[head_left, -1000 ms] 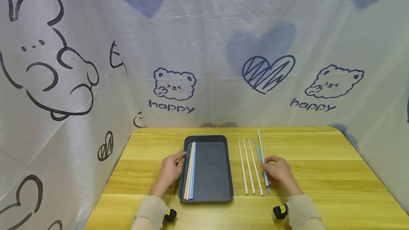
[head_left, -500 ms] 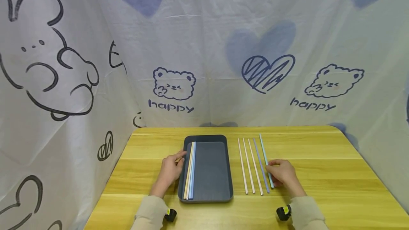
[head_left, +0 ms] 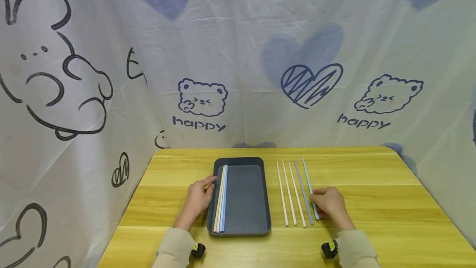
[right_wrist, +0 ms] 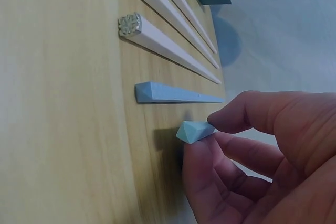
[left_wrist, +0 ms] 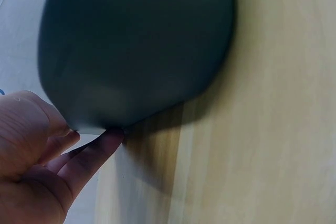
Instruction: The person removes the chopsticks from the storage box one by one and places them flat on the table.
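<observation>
My right hand (head_left: 329, 202) pinches a mint-green chopstick (head_left: 306, 177) near its thick end; in the right wrist view its faceted end (right_wrist: 190, 131) pokes out between thumb and fingers, close over the table. Just left of it lies a periwinkle-blue chopstick (head_left: 303, 189), followed by several pale pink chopsticks (head_left: 289, 193) with glittery ends. My left hand (head_left: 198, 197) grips the left rim of a dark grey tray (head_left: 247, 197), thumb and fingers on either side of the edge in the left wrist view. Along the tray's left side lie yellow, white and light blue chopsticks (head_left: 224, 197) side by side.
The wooden table (head_left: 379, 202) spreads out around the tray and chopsticks. A white cloth (head_left: 245, 111) printed with bears and hearts hangs behind the table's far edge and along its sides.
My right hand has moved a little right and toward me, bringing the mint-green chopstick from over the blue one to a place beside it. The left hand and tray stay still.
</observation>
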Available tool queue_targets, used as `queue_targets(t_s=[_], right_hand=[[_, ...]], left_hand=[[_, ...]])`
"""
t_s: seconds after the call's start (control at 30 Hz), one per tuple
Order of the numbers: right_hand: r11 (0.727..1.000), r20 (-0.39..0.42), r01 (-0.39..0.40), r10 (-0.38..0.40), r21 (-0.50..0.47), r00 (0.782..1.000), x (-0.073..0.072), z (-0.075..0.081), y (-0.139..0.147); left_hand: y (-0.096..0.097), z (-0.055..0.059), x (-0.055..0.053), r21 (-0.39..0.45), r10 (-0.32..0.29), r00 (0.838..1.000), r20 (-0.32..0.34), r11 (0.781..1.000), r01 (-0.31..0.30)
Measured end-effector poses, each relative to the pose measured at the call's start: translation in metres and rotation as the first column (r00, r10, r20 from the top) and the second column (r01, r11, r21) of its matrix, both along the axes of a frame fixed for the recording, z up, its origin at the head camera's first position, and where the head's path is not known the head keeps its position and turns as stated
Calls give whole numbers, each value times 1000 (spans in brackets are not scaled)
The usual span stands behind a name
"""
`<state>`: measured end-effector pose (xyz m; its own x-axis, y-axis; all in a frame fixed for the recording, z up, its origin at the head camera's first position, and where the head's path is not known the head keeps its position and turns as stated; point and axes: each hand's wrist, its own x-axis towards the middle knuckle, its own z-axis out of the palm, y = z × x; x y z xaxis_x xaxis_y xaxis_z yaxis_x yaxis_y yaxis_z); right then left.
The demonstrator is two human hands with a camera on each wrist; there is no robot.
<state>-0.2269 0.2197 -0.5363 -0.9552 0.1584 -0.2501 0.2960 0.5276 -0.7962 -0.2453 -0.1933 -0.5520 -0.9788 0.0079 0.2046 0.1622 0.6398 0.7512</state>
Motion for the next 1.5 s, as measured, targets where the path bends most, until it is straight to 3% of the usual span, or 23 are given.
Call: queue_targets(t_s=[0.33,0.77,1.07,1.33,1.5], right_hand=[[996,-34,-22,25,92,999,3,0,-2],[988,-15,-22,25,155,1000,1,1,-4],[983,-51,-26,36,183,998,-1,10,-9],[996,-134,-74,80,51,988,-6,15,-28],[994,-101,-75,67,-75,993,-6,16,-45]], left_hand=[[-1,0,1,1,-9,1000,15,1000,9],[-2,1,1,4,-7,1000,15,1000,7],[-2,2,1,1,-9,1000,23,1000,9],[-3,0,-1,12,-19,1000,23,1000,19],[-3,2,-2,9,-15,999,43,1000,15]])
